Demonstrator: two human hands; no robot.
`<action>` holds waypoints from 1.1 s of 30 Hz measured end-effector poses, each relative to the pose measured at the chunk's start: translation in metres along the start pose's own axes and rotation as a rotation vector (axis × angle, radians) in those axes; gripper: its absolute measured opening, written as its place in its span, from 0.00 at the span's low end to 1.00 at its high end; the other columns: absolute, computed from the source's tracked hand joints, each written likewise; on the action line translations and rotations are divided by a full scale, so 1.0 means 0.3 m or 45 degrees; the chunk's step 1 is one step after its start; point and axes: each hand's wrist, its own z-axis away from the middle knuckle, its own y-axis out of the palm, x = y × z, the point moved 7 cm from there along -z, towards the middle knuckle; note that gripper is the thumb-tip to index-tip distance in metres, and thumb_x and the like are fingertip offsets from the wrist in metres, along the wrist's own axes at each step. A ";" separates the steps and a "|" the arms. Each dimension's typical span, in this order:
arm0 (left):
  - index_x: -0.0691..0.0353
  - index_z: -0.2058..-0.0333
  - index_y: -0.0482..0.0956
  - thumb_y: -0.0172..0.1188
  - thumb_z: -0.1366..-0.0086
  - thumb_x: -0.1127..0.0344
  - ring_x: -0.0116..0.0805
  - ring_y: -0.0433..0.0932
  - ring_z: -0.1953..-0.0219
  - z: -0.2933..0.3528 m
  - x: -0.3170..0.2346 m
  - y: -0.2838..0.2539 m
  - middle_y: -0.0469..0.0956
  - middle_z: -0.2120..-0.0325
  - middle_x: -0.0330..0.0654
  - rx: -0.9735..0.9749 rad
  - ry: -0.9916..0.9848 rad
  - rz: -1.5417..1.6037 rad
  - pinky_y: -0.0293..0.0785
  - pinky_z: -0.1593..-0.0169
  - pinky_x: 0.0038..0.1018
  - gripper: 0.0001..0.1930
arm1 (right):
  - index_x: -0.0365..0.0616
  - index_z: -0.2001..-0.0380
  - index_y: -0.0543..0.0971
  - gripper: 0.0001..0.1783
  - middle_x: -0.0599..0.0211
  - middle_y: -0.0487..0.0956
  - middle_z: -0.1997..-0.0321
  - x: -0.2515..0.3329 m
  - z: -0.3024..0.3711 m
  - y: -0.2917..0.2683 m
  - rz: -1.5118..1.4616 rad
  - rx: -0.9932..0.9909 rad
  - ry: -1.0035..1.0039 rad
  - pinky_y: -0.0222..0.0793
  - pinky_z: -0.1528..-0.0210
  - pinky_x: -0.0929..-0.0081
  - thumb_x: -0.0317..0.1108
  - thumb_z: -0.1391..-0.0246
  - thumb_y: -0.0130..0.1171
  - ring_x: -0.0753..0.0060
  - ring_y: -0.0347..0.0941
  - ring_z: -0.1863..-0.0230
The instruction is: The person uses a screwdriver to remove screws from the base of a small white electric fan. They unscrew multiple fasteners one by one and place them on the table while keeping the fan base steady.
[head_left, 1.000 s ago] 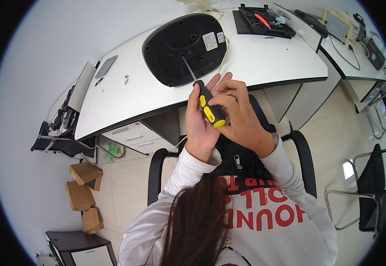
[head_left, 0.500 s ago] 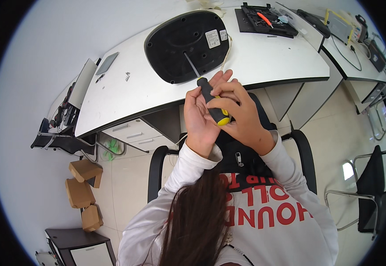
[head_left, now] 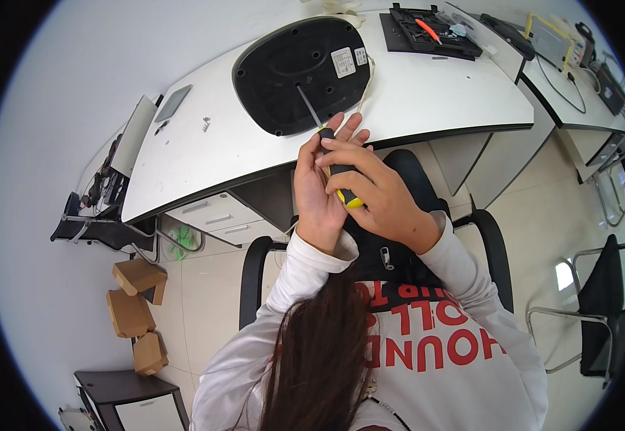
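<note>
A screwdriver (head_left: 339,171) with a black and yellow handle and a slim metal shaft slants toward a black rounded base (head_left: 269,68) lying on the desk. Its tip meets the underside of that base near the middle; whether it sits in a screw is too small to tell. My left hand (head_left: 314,183) cradles the handle, palm up, thumb along one side, with its fingers stretched past the neck. Over the handle my right hand (head_left: 380,188) curls its fingers, pressing it against the left palm. The base has pale labels and several round holes.
Several small screws (head_left: 206,124) and a grey flat tablet-like object (head_left: 174,103) lie on the white desk (head_left: 427,100). A black tool case (head_left: 438,36) with orange-handled pliers stands at the back right. A pale cord (head_left: 370,82) runs beside the base. Cardboard boxes (head_left: 129,314) sit on the floor.
My right hand has shifted slightly left and its fingers now cover more of the handle. My left hand has also moved a little left. The tip stays near the same spot.
</note>
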 end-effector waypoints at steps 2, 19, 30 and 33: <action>0.65 0.43 0.61 0.35 0.32 0.57 0.42 0.72 0.51 0.002 -0.002 -0.002 0.68 0.47 0.52 -0.010 0.003 -0.013 0.71 0.47 0.35 0.24 | 0.45 0.68 0.73 0.14 0.67 0.72 0.50 0.001 0.004 0.003 0.020 0.014 -0.001 0.66 0.46 0.62 0.21 0.63 0.58 0.61 0.65 0.41; 0.66 0.44 0.62 0.34 0.32 0.58 0.43 0.72 0.52 0.016 0.001 0.001 0.69 0.48 0.53 -0.021 -0.018 0.004 0.71 0.48 0.33 0.24 | 0.45 0.69 0.74 0.14 0.66 0.73 0.52 0.015 0.005 -0.008 0.037 0.008 -0.032 0.66 0.45 0.62 0.21 0.65 0.58 0.59 0.66 0.42; 0.65 0.44 0.61 0.36 0.33 0.55 0.40 0.67 0.45 0.008 -0.020 0.004 0.67 0.45 0.49 -0.131 0.067 -0.214 0.65 0.45 0.33 0.25 | 0.46 0.73 0.75 0.13 0.69 0.76 0.59 0.053 0.006 -0.030 0.106 -0.057 -0.169 0.73 0.58 0.72 0.22 0.68 0.60 0.62 0.73 0.51; 0.65 0.45 0.62 0.38 0.32 0.56 0.38 0.66 0.45 -0.020 -0.046 -0.036 0.67 0.45 0.48 -0.195 0.143 -0.254 0.65 0.46 0.32 0.23 | 0.46 0.74 0.75 0.13 0.69 0.77 0.61 0.070 0.009 -0.042 0.136 -0.087 -0.203 0.73 0.60 0.73 0.22 0.69 0.60 0.61 0.75 0.53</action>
